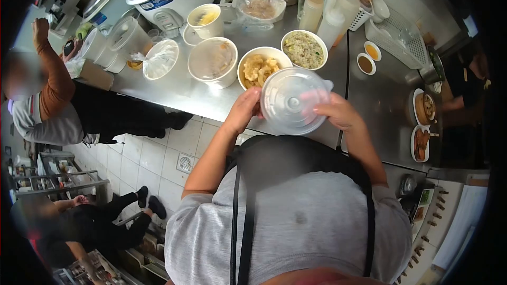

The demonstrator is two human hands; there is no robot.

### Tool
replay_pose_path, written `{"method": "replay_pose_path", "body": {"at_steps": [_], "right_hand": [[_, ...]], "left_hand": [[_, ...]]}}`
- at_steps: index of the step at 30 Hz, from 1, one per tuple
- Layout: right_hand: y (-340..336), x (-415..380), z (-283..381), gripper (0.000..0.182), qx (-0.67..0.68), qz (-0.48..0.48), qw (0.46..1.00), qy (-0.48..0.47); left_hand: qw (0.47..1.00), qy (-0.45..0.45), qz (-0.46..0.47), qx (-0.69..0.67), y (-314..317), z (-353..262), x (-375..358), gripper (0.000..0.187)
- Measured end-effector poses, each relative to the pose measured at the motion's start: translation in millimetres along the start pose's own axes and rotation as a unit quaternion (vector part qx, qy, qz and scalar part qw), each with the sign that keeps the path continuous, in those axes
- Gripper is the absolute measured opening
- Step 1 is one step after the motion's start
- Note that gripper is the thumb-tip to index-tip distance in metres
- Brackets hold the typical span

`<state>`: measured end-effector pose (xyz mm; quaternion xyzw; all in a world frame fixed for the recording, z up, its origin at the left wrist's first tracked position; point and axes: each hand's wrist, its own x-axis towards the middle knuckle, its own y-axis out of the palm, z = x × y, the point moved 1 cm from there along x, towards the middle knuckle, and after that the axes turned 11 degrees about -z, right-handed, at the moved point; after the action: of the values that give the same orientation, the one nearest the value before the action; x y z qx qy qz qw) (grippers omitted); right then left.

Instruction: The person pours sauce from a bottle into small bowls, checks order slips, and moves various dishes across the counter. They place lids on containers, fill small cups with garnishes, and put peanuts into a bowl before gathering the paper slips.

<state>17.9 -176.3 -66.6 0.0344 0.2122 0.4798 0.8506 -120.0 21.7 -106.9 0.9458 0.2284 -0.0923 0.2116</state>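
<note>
A clear plastic lid is held up in front of my body, between both hands. My left hand grips its left edge. My right hand has its fingers closed at the right side, partly seen through the plastic. Just beyond the lid stands a white paper bowl of golden fried pieces, its near side covered by the lid in this view. To its right is an uncovered bowl of fried rice. Left of the fried pieces sits a bowl under a cloudy lid.
Along the steel counter are a bagged bowl, a rice cooker and squeeze bottles. Two sauce cups and plated food lie right. One person stands left; another is lower left.
</note>
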Motion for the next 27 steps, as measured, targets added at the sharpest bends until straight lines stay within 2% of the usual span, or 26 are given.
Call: {"method": "replay_pose_path", "body": {"at_steps": [2,5,8,9,12,13,16,18,21,24,25,26,27], "right_hand": [[-7,-6,13,0.033,0.019,-0.020,0.999,-0.020],[-22,1,19,0.040,0.056,-0.092,0.989,-0.106],[-16,20,39,0.036,0.095,-0.186,0.968,-0.139],[-12,31,45,0.038,0.083,-0.199,0.963,-0.162],[-1,70,66,0.042,0.024,-0.246,0.943,-0.224],[-1,87,68,0.044,-0.008,-0.266,0.934,-0.240],[-2,141,68,0.052,-0.048,-0.350,0.900,-0.254],[-12,182,57,0.059,-0.056,-0.450,0.842,-0.293],[-15,196,45,0.065,-0.259,-0.573,0.729,-0.270],[15,144,44,0.070,-0.064,-0.525,0.802,-0.277],[8,129,27,0.068,-0.054,-0.532,0.789,-0.302],[-4,116,2,0.065,-0.074,-0.552,0.763,-0.328],[-15,100,-23,0.059,-0.256,-0.615,0.660,-0.348]], "left_hand": [[1.000,0.005,0.002,0.008,-13,2,-4,0.026],[0.999,-0.024,-0.026,0.037,-39,7,-2,0.029],[0.985,-0.027,-0.149,0.077,-46,4,-2,0.032],[0.988,-0.036,-0.127,0.078,-51,3,2,0.049],[0.992,-0.018,-0.082,0.089,-48,-3,11,0.059],[0.994,-0.025,-0.025,0.100,-53,0,18,0.066],[0.994,-0.052,0.009,0.096,-48,-5,24,0.067],[0.988,-0.064,0.078,0.118,-50,-11,29,0.069],[0.975,-0.074,0.169,0.127,-66,-11,37,0.074],[0.952,-0.131,0.235,0.148,-85,-9,42,0.072],[0.936,-0.165,0.234,0.205,-96,-11,43,0.062],[0.912,-0.151,0.297,0.238,-106,-23,46,0.057],[0.887,-0.139,0.351,0.267,-114,-43,49,0.052]]}}
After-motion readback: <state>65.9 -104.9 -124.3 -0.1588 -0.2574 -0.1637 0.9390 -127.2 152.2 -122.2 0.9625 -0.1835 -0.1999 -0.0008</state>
